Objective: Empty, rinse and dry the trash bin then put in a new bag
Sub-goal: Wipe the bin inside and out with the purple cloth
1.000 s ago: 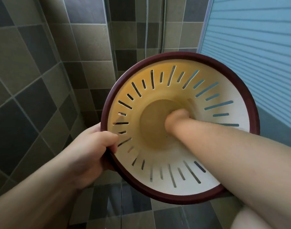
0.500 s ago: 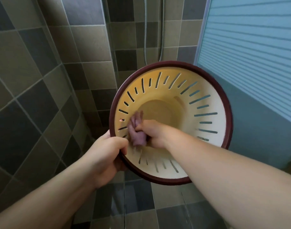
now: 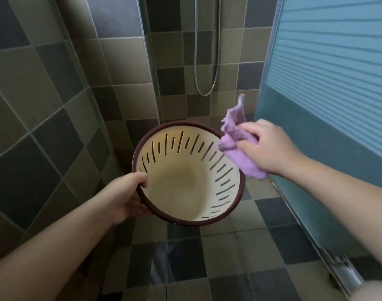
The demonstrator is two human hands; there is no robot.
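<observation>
The trash bin [image 3: 185,187] is held off the tiled floor [image 3: 207,257] in a shower corner, tipped so its open mouth faces the person; it is cream inside with slotted walls and a dark red rim, and it holds no rubbish and no bag. The left hand [image 3: 124,198] has its grip closed on the near-left rim, thumb over the inner edge and fingers underneath. The right hand [image 3: 270,148] has its grip pinched shut on a bunched purple cloth [image 3: 237,153], which sits outside the bin, just over the upper-right rim, with one corner sticking up loose. A shower hose [image 3: 207,61] hangs on the back wall and a blue door [image 3: 326,83] stands to the right. My judgement is that the drying step is in hand. The base shows a brownish tint; whether that is stain or moisture cannot be told. To do this step well, the cloth should be refolded to a dry face, then worked round the inner wall in full circles and pressed into the base corner. The slots are likely to hold drops, so each band wants a firm pass, and the outside and rim need wiping too. The one-sided hold on the rim should stay firm against the wiping push
</observation>
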